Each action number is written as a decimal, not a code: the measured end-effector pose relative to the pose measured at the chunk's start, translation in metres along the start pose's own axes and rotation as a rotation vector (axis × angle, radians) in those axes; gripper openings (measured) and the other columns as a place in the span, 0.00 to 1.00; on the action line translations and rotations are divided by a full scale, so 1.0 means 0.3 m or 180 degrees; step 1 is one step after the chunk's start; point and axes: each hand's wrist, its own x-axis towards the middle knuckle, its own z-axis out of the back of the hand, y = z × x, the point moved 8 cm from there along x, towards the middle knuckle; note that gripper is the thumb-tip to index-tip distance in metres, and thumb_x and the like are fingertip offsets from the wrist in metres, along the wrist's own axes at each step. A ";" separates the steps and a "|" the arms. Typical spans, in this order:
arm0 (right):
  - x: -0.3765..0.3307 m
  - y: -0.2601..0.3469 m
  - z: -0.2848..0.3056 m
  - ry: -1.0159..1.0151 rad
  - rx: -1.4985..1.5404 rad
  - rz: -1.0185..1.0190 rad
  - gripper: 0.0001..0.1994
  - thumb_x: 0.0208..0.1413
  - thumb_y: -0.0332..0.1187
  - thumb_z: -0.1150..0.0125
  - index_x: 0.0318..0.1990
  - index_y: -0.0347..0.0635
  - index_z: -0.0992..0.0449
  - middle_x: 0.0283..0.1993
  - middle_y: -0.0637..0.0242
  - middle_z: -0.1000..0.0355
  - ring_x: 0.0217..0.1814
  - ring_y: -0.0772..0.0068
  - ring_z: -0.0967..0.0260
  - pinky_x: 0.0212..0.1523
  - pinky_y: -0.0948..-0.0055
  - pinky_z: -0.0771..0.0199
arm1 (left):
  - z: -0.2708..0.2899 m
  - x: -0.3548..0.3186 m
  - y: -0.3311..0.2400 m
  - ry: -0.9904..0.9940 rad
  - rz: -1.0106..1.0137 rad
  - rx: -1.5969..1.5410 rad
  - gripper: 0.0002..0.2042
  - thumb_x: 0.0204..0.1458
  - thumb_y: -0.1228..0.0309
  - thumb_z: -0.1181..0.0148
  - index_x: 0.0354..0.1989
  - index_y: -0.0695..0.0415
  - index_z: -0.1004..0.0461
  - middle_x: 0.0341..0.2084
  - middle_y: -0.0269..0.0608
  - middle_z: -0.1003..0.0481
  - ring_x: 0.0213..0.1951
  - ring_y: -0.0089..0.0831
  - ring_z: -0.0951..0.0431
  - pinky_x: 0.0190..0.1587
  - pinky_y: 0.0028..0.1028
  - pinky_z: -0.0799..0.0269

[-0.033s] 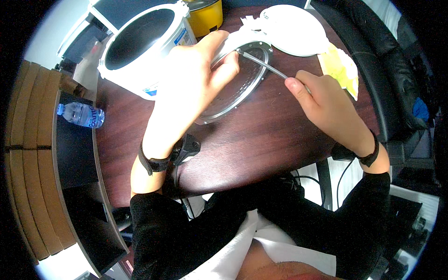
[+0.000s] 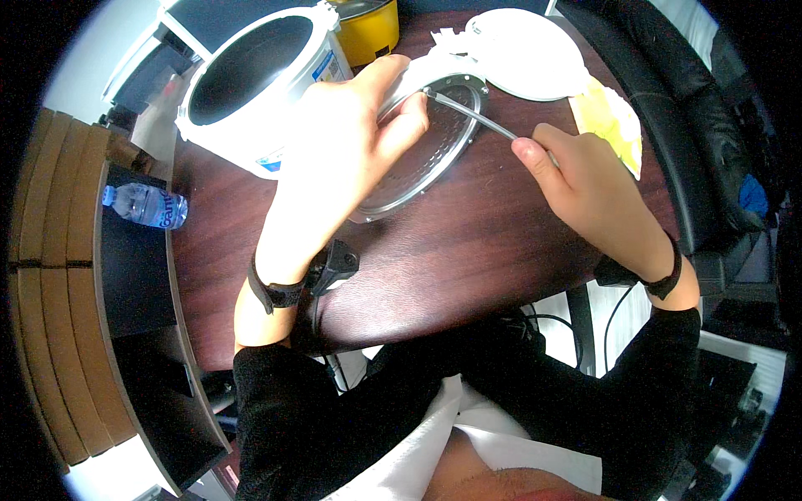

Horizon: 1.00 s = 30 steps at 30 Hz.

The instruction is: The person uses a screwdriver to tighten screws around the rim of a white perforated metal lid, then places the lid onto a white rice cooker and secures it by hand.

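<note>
My left hand point(image 2: 368, 117) is closed on the upper edge of a round, metal-rimmed lid point(image 2: 422, 194), its thumb bent against the rim and the fingers partly hidden. This lid has small holes inside its rim and leans on the table beside a white cooker body point(image 2: 251, 138). Wrapped round a screwdriver point(image 2: 476, 117), my right hand point(image 2: 576, 171) sits to the right, and the handle is hidden in the fist. The thin metal shaft runs leftward, its tip at the lid's rim next to my left thumb.
A white round cover point(image 2: 530, 54) lies at the back right, near a crumpled yellow-and-white sheet point(image 2: 610, 125). Behind the cooker body stands a yellow pot point(image 2: 368, 35). To the left is a water bottle point(image 2: 146, 206). The dark wood table point(image 2: 434, 267) has a curved near edge.
My right hand has shifted very slightly, along with the screwdriver's handle end. The left hand and the lid stay in place.
</note>
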 end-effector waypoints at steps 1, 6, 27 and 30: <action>0.002 0.008 0.013 0.0039 -0.0072 -0.0037 0.20 0.62 0.42 0.49 0.23 0.36 0.31 0.18 0.48 0.34 0.23 0.41 0.34 0.26 0.51 0.36 | 0.002 0.000 -0.002 -0.0005 -0.0040 0.0073 0.14 0.53 0.62 0.41 0.41 0.61 0.26 0.17 0.51 0.25 0.21 0.42 0.21 0.26 0.32 0.26; 0.021 -0.003 -0.025 0.0072 0.0492 0.0209 0.22 0.64 0.44 0.52 0.22 0.38 0.33 0.14 0.53 0.34 0.15 0.50 0.34 0.20 0.58 0.36 | 0.009 -0.004 -0.002 -0.0109 -0.0069 0.0073 0.12 0.53 0.64 0.41 0.38 0.61 0.26 0.14 0.49 0.27 0.19 0.41 0.22 0.24 0.33 0.27; -0.026 -0.048 -0.143 0.0920 0.1937 -0.0737 0.23 0.67 0.45 0.58 0.23 0.38 0.33 0.15 0.62 0.34 0.12 0.64 0.36 0.16 0.67 0.37 | 0.008 0.002 0.000 0.0026 0.0090 -0.0157 0.13 0.52 0.64 0.40 0.39 0.62 0.26 0.17 0.53 0.26 0.22 0.43 0.21 0.27 0.33 0.27; 0.004 -0.020 -0.054 0.0176 0.0551 -0.0058 0.20 0.63 0.42 0.51 0.24 0.35 0.31 0.18 0.49 0.33 0.22 0.44 0.34 0.25 0.54 0.35 | 0.005 0.001 0.002 0.0002 0.0054 -0.0165 0.13 0.52 0.64 0.40 0.39 0.62 0.26 0.17 0.52 0.26 0.21 0.43 0.21 0.26 0.33 0.27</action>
